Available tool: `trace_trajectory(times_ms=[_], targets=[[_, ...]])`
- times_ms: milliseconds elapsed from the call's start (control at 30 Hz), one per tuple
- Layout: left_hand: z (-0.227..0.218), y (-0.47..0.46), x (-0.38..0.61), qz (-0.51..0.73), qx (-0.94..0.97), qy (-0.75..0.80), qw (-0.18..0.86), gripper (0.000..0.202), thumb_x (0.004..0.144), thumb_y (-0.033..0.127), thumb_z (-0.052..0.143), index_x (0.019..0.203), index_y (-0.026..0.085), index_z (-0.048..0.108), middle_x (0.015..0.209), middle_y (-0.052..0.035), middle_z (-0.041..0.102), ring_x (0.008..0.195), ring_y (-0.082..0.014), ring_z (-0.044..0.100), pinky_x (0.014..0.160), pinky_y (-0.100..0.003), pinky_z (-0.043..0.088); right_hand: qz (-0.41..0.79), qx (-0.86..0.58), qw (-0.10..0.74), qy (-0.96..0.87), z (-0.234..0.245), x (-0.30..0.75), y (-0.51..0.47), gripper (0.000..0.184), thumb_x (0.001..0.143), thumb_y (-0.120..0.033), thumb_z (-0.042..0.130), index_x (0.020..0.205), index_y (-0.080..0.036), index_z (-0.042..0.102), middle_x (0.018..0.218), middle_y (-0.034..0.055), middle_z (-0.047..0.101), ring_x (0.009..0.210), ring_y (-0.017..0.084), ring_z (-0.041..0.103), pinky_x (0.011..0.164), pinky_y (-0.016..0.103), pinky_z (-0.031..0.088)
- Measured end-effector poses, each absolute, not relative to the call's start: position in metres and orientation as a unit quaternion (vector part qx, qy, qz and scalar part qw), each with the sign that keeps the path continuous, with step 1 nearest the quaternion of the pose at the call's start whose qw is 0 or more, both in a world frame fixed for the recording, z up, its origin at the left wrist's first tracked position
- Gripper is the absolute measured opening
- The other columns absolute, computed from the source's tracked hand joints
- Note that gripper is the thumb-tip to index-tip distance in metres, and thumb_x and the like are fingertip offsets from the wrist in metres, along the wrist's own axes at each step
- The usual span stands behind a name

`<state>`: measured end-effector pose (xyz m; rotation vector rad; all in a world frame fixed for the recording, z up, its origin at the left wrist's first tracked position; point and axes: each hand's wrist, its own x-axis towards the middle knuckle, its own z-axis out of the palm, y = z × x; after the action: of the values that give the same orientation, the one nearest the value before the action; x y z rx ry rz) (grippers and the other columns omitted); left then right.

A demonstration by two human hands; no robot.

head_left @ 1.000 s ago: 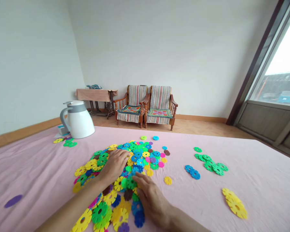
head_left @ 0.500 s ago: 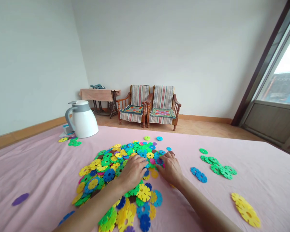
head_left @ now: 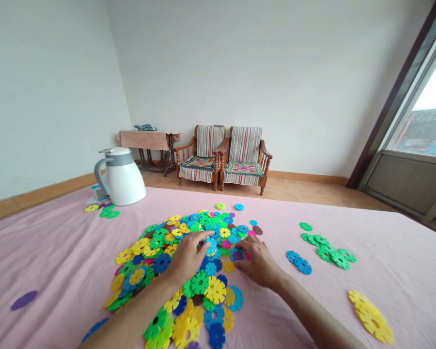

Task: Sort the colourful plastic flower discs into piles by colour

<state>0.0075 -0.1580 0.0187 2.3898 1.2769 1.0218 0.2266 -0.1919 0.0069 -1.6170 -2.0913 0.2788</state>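
Observation:
A big heap of flat plastic snowflake discs [head_left: 167,242] in yellow, green, blue, pink and purple lies on the pink cloth [head_left: 58,252]. My left hand [head_left: 187,257] rests palm down on the middle of the heap, its fingers spread toward a blue disc [head_left: 211,241]. My right hand [head_left: 258,261] lies at the heap's right edge, with its fingertips on a blue disc [head_left: 236,253]. Neither hand lifts anything.
Sorted groups lie to the right: green discs [head_left: 327,247], blue discs [head_left: 298,261], yellow discs [head_left: 372,317]. A white jug [head_left: 121,177] stands at the back left with a few discs [head_left: 103,211] beside it. A purple disc [head_left: 23,300] lies far left. Two striped armchairs [head_left: 223,157] stand beyond.
My right hand moved from the near side of the heap up to its right edge, then drew back a little. My left hand shifted right across the heap, and discs were spread around.

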Motion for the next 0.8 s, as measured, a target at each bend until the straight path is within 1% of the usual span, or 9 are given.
trace_trajectory(times_ms=[67,100,233,300,400,533,600,700,800], targets=[[0.017,-0.157,0.008,0.351,0.809,0.450,0.139,0.034,0.084,0.021,0.049,0.117,0.020,0.058,0.084,-0.0022,0.068,0.078,-0.0166,0.063,0.077,-0.030,0.050,0.097,-0.581,0.237,-0.773,0.008,0.228,-0.193,0.024,0.071,-0.025,0.062,0.095,-0.021,0.064,0.096,0.0062,0.059,0.094,0.021,0.051,0.082,0.032,0.035],[0.015,-0.156,0.008,0.349,0.810,0.452,0.134,0.034,0.084,0.021,0.049,0.116,0.020,0.059,0.085,-0.0025,0.068,0.079,-0.0170,0.063,0.077,-0.030,0.050,0.089,-0.575,0.236,-0.778,0.008,0.228,-0.193,0.022,0.072,-0.026,0.061,0.094,-0.020,0.063,0.095,0.0063,0.059,0.093,0.021,0.051,0.082,0.033,0.035],[0.008,-0.155,0.007,0.342,0.831,0.432,0.074,0.024,0.084,0.023,0.051,0.103,0.021,0.065,0.101,-0.0058,0.065,0.097,-0.0204,0.060,0.087,-0.034,0.048,0.056,-0.554,0.238,-0.795,0.003,0.227,-0.193,0.019,0.073,-0.029,0.060,0.088,-0.018,0.061,0.091,0.0068,0.058,0.090,0.021,0.051,0.081,0.034,0.036],[0.006,-0.157,0.007,0.334,0.838,0.427,0.056,0.026,0.083,0.025,0.054,0.107,0.022,0.063,0.105,-0.0060,0.064,0.102,-0.0213,0.058,0.090,-0.036,0.047,0.062,-0.549,0.266,-0.790,0.001,0.227,-0.192,0.018,0.073,-0.028,0.060,0.087,-0.017,0.059,0.090,0.0069,0.058,0.089,0.021,0.050,0.080,0.035,0.037],[0.005,-0.161,0.008,0.315,0.848,0.424,0.043,0.038,0.078,0.028,0.062,0.116,0.023,0.059,0.110,-0.0058,0.063,0.107,-0.0231,0.055,0.095,-0.039,0.044,0.158,-0.542,0.339,-0.752,0.003,0.228,-0.187,0.020,0.071,-0.029,0.061,0.087,-0.017,0.059,0.089,0.0062,0.059,0.084,0.019,0.051,0.077,0.033,0.039],[0.004,-0.163,0.010,0.296,0.855,0.424,0.039,0.049,0.074,0.027,0.066,0.122,0.025,0.054,0.116,-0.0050,0.061,0.111,-0.0243,0.052,0.098,-0.042,0.042,0.418,-0.485,0.414,-0.647,0.011,0.234,-0.181,0.028,0.076,-0.041,0.058,0.091,-0.016,0.060,0.078,0.0016,0.059,0.070,0.013,0.051,0.063,0.026,0.039],[0.004,-0.163,0.011,0.292,0.855,0.427,0.041,0.052,0.074,0.027,0.065,0.124,0.026,0.052,0.118,-0.0046,0.061,0.112,-0.0247,0.051,0.099,-0.043,0.041,0.500,-0.448,0.436,-0.599,0.015,0.236,-0.181,0.031,0.078,-0.045,0.056,0.088,-0.016,0.061,0.074,-0.0003,0.057,0.063,0.010,0.048,0.059,0.024,0.036],[0.003,-0.162,0.011,0.286,0.852,0.436,0.042,0.054,0.075,0.026,0.064,0.127,0.026,0.050,0.120,-0.0040,0.060,0.114,-0.0256,0.050,0.100,-0.045,0.040,0.532,-0.417,0.470,-0.567,0.018,0.235,-0.182,0.029,0.079,-0.045,0.056,0.085,-0.016,0.062,0.079,0.0002,0.059,0.068,0.011,0.050,0.063,0.024,0.038],[0.003,-0.162,0.012,0.285,0.849,0.444,0.041,0.055,0.075,0.024,0.063,0.128,0.026,0.048,0.121,-0.0040,0.060,0.115,-0.0257,0.050,0.101,-0.046,0.039,0.482,-0.435,0.470,-0.597,0.019,0.235,-0.175,0.031,0.080,-0.045,0.055,0.088,-0.016,0.063,0.085,0.0022,0.062,0.080,0.014,0.054,0.072,0.026,0.041]])
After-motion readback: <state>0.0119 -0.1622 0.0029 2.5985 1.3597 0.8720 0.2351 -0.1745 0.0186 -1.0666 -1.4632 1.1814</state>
